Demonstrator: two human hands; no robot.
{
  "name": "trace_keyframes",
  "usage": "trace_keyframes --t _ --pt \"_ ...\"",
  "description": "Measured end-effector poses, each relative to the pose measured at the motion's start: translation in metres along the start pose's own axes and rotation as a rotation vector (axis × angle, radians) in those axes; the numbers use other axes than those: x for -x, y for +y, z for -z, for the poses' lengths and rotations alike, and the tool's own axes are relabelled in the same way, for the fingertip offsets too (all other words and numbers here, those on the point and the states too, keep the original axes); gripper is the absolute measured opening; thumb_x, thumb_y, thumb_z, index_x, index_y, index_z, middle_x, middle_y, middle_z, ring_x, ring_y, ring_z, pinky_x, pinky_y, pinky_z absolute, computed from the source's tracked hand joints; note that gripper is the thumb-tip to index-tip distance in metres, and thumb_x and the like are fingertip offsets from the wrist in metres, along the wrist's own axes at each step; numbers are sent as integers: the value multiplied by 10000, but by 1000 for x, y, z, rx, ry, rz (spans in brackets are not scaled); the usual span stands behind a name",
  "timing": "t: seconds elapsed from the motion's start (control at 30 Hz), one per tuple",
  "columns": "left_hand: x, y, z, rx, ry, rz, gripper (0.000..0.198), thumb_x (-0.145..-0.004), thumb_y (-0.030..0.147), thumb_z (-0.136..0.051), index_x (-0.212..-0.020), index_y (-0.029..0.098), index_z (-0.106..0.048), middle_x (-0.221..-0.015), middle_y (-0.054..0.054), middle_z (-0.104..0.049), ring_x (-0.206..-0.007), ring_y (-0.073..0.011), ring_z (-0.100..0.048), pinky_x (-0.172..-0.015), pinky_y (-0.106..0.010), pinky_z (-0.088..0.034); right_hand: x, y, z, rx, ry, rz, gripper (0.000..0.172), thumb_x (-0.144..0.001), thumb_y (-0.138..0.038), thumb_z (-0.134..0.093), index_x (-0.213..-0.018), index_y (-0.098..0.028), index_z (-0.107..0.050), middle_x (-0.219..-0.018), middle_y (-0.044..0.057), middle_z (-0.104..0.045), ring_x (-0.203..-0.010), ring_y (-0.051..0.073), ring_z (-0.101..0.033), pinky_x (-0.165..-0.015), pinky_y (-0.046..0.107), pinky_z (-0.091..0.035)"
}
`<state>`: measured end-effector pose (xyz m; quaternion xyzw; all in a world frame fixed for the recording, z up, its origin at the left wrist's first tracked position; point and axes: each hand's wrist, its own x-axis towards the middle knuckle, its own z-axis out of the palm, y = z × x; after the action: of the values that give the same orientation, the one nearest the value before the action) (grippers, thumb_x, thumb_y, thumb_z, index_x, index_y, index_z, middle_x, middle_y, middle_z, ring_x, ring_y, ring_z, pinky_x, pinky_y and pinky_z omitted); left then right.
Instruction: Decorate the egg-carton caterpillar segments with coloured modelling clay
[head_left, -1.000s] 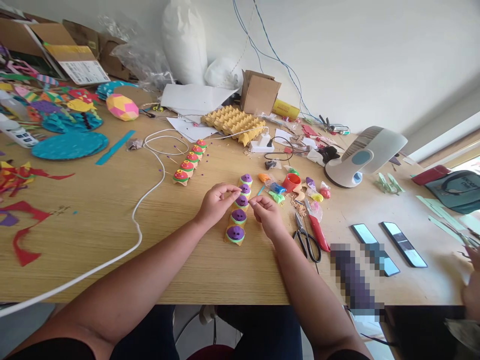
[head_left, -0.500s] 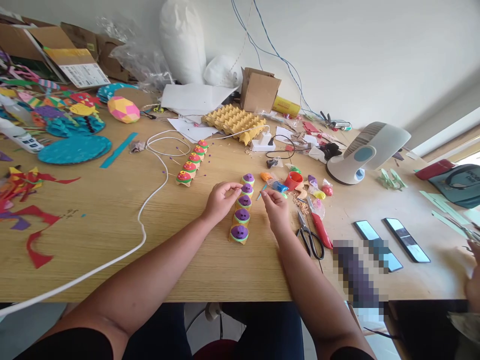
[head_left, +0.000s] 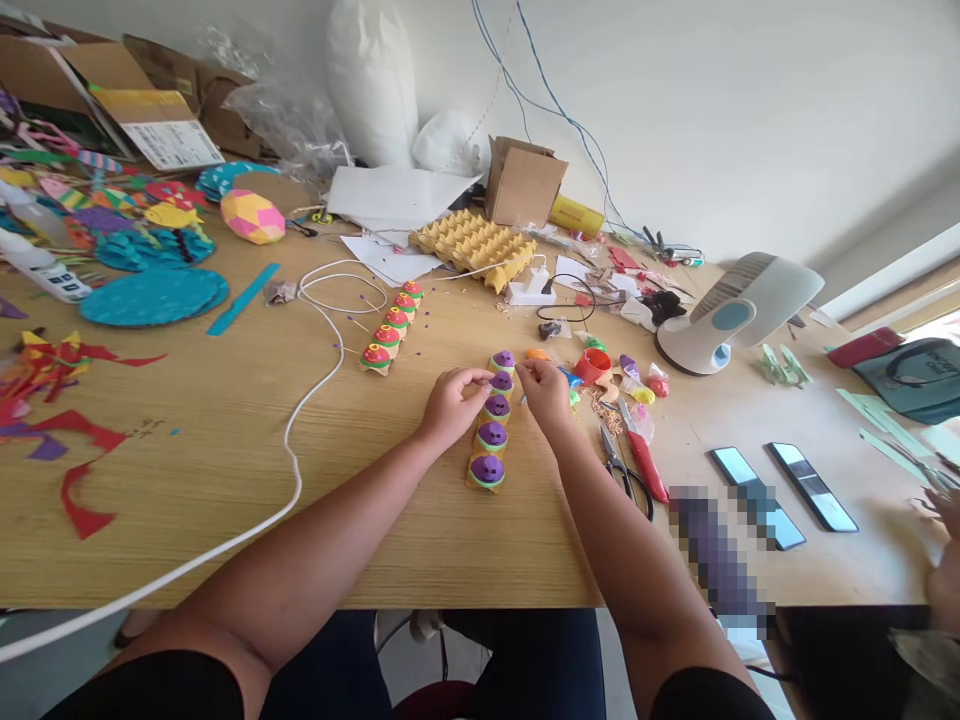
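An egg-carton strip (head_left: 472, 455) stands lengthwise before me, its row of cups topped with purple clay faces (head_left: 492, 436) that have small dark eyes and green rims. My left hand (head_left: 452, 408) reaches it from the left, thumb and forefinger closed at the side of the second cup from the far end. On the other side my right hand (head_left: 546, 395) is pinched close to the far cups. Whatever is between its fingertips is too small to make out. A second carton strip with red clay tops (head_left: 386, 335) stands farther left, with several pins around it.
Clay packets (head_left: 595, 366), black-handled scissors (head_left: 628, 480) and a red-handled knife (head_left: 646, 465) lie right of my right hand. Beyond are a white fan (head_left: 739, 312), two phones (head_left: 811, 486) and a yellow egg tray (head_left: 472, 245). A white cable (head_left: 296, 450) crosses the left side. Another person's hand (head_left: 946, 560) shows far right.
My right hand has moved left and slightly up, closer to the far cups and my left hand. The left hand stays beside the second cup. The whole view has shifted slightly.
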<state>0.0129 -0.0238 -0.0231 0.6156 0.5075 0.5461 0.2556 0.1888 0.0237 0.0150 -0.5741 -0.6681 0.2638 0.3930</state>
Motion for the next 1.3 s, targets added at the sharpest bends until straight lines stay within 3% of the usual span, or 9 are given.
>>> trace_keyframes --t 0.17,0.4,0.73,1.3 --pt "1 2 0 -13 22 -7 173 -886 247 -650 -1032 228 -742 -1034 -48 -757 -1002 -212 -678 -953 -385 -529 -12 2 -7 196 -63 51 211 -896 -395 -616 -851 -213 -712 -631 -2 -572 -583 151 -463 -576 288 -281" --pt "-1 4 1 -8 25 7 169 -876 209 -657 -1018 228 -747 -1001 -40 -755 -992 -216 -682 -953 -386 -526 -17 8 -10 131 -58 79 212 -889 -390 -619 -871 -198 -707 -593 -23 -527 -555 140 -444 -579 287 -303" --pt "-1 4 0 -2 37 6 177 -871 181 -658 -1016 230 -747 -986 -32 -750 -989 -209 -684 -962 -379 -528 -23 19 -13 -47 -111 8 227 -852 -416 -644 -839 -191 -670 -538 -60 -423 -496 116 -349 -521 285 -270" --pt "-2 7 0 2 49 22 191 -859 136 -659 -1000 225 -750 -967 -20 -753 -974 -190 -683 -955 -340 -526 -31 13 -14 104 -141 30 267 -842 -450 -679 -800 -186 -675 -557 -44 -479 -521 113 -381 -545 282 -277"
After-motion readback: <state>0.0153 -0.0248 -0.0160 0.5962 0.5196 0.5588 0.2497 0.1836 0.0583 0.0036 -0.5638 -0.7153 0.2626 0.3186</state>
